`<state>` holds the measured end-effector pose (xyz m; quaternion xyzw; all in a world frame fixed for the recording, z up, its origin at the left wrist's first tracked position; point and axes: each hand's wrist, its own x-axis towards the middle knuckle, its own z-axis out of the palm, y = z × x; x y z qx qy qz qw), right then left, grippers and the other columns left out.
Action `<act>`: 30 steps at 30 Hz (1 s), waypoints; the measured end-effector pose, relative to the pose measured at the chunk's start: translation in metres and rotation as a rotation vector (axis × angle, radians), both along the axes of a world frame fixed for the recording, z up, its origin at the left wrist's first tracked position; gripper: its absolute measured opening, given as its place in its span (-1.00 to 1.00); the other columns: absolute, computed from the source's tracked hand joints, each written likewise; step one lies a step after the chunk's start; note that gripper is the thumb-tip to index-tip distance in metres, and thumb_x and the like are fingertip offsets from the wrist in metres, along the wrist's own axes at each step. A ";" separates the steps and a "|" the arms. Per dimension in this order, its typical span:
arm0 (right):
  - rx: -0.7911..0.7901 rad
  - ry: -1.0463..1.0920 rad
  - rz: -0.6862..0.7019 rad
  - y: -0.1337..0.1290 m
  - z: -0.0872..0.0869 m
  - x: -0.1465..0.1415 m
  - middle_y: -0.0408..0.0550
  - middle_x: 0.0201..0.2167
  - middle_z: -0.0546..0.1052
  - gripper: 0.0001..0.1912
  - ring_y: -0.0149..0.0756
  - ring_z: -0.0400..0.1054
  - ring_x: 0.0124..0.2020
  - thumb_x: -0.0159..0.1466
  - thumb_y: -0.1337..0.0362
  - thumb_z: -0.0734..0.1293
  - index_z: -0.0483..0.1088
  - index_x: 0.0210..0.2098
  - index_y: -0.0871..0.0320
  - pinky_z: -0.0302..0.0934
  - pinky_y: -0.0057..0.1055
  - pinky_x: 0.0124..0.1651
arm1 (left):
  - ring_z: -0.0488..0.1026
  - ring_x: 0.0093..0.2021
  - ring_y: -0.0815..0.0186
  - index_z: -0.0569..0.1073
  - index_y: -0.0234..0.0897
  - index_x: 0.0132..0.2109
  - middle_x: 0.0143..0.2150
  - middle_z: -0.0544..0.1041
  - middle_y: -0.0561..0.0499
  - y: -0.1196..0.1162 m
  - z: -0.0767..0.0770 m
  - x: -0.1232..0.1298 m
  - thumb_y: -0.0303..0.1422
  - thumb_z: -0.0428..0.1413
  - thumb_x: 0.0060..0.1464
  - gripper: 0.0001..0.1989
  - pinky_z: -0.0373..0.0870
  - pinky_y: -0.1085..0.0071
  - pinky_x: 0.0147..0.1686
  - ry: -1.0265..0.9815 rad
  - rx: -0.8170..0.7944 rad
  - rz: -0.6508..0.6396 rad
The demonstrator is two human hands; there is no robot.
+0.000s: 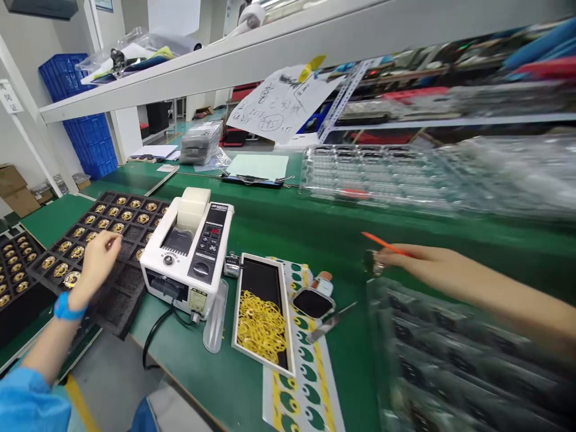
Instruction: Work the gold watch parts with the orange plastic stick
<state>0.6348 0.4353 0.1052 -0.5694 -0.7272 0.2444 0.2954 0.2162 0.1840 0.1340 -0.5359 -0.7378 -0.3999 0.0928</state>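
Observation:
My left hand (101,257), with a blue band at the wrist, is over the black foam tray (123,288) of round gold parts at the left. Its fingers are bent together; whatever they may hold is hidden. At the right, my right hand (416,259) grips an orange stick (382,241) that points up and left. A small blurred metallic part (373,263) is at its fingertips, above the corner of a clear plastic tray (387,360) holding dark parts. Between the hands are a white tape dispenser (204,252) and a white-rimmed tray (288,324) with yellow rings.
Beside the ring tray lie a sticker sheet (333,396), tweezers (333,322) and a black-faced pad (314,302). Clear blister trays (360,174) and a clipboard (256,168) are at the back. A white shelf beam (202,69) crosses above the green table.

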 end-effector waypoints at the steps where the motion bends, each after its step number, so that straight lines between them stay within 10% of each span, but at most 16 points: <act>1: -0.017 -0.067 -0.016 0.009 0.003 -0.005 0.02 -0.73 0.41 -0.56 -0.35 0.26 -0.68 0.20 0.25 0.39 0.37 -0.76 0.26 0.09 -0.28 -0.44 | 0.54 -0.21 0.23 0.54 -0.34 -0.22 -0.25 0.58 0.01 0.013 0.005 -0.019 -0.36 0.12 0.23 -0.85 0.49 0.23 -0.13 -0.004 -0.080 0.015; 8: 0.136 -0.177 -0.104 -0.032 0.028 -0.014 0.10 -0.32 0.52 -0.75 -0.32 0.27 -0.43 0.31 0.19 0.28 0.44 -0.38 0.25 -0.06 -0.34 -0.40 | 0.54 -0.18 0.24 0.49 -0.36 -0.06 -0.12 0.55 -0.06 0.089 0.010 -0.074 -0.25 0.14 0.25 -0.75 0.53 0.21 -0.17 -0.057 -0.397 0.081; 14: 0.128 -0.062 -0.066 -0.104 0.021 0.026 0.03 -0.37 0.52 -0.68 -0.31 0.25 -0.50 0.33 0.08 0.28 0.48 -0.39 0.17 0.05 -0.33 -0.41 | 0.46 -0.43 0.37 0.48 -0.37 -0.33 -0.42 0.50 0.10 0.097 0.050 -0.066 -0.28 0.19 0.21 -0.78 0.47 0.36 -0.34 -0.065 -0.285 0.068; 19: 0.071 0.390 0.139 -0.153 -0.009 0.035 0.12 -0.28 0.53 -0.40 -0.03 0.40 -0.17 0.30 -0.25 0.19 0.49 -0.52 0.09 0.26 -0.20 -0.17 | 0.32 -0.55 0.45 0.48 -0.31 -0.26 -0.57 0.34 0.22 0.054 0.068 0.019 -0.38 0.10 0.23 -0.89 0.30 0.50 -0.48 -0.064 0.150 0.070; 22: 0.010 0.542 0.258 -0.179 -0.012 0.024 0.08 -0.39 0.50 -0.44 -0.07 0.41 -0.24 0.35 -0.19 0.17 0.57 -0.44 0.04 0.31 -0.23 -0.21 | 0.48 -0.52 0.40 0.50 -0.22 -0.02 -0.36 0.58 0.10 0.012 0.043 0.103 -0.28 0.10 0.25 -0.79 0.42 0.44 -0.52 -0.253 0.237 -0.256; 26: 0.014 0.746 0.394 -0.210 -0.005 0.004 -0.06 -0.60 0.42 -0.57 -0.24 0.35 -0.48 0.42 -0.03 0.16 0.60 -0.29 -0.04 0.31 -0.37 -0.43 | 0.60 -0.49 0.27 0.56 -0.22 -0.13 -0.39 0.64 0.01 -0.006 -0.006 0.184 -0.28 0.21 0.14 -0.82 0.55 0.40 -0.51 -1.061 -0.181 -0.649; 30: 0.077 0.727 0.366 -0.230 -0.009 -0.017 -0.04 -0.50 0.52 -0.71 -0.25 0.42 -0.44 0.41 0.12 0.25 0.54 -0.33 0.05 0.37 -0.40 -0.41 | 0.64 -0.38 0.24 0.50 -0.26 -0.14 -0.30 0.65 -0.01 0.007 -0.038 0.208 -0.24 0.29 0.02 -0.72 0.59 0.39 -0.37 -1.482 -0.308 -0.613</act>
